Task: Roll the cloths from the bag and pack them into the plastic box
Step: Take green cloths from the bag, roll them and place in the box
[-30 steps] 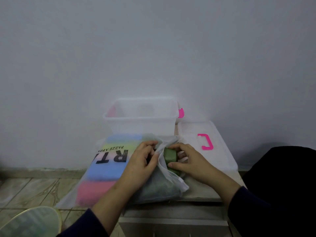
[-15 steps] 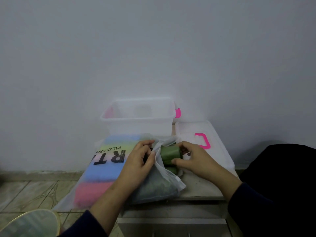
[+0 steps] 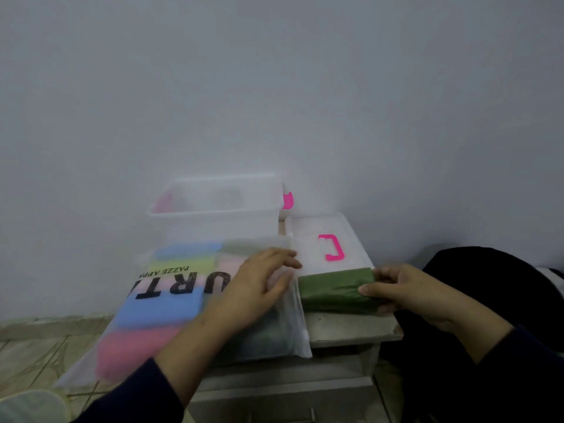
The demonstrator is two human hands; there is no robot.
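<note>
We look down from the head camera at a small pale worktop (image 3: 351, 326) set against a plain wall (image 3: 274, 87).

Right hand (image 3: 399, 290): fingers and thumb curled round the right end of a folded green cloth (image 3: 334, 291). The cloth lies out of the bag, level, its left end just beside the bag's open edge, over the near edge of the lid.

Left hand (image 3: 259, 285): fingers straight and spread, lying flat on top of the bag (image 3: 171, 303), near its right side. It grips nothing that we can see.

The bag is frosted and translucent, lying flat with its left part overhanging the worktop. Through it we make out folded cloths in blue (image 3: 158, 308), pink (image 3: 131, 349), pale yellow-green (image 3: 180, 265) and a dark one (image 3: 268, 334) under the left wrist. Large black letters are printed on its face, upside down to us.

The plastic box (image 3: 219, 209) stands behind the bag, close to the wall, clear-walled, with pink latches at each end; no cloth shows inside it, though the picture is soft there. Its lid (image 3: 320, 245), with a pink handle (image 3: 332, 247), lies flat to the right of the box.

Both forearms end in dark sleeves. A tiled floor (image 3: 36, 355) shows at lower left.
</note>
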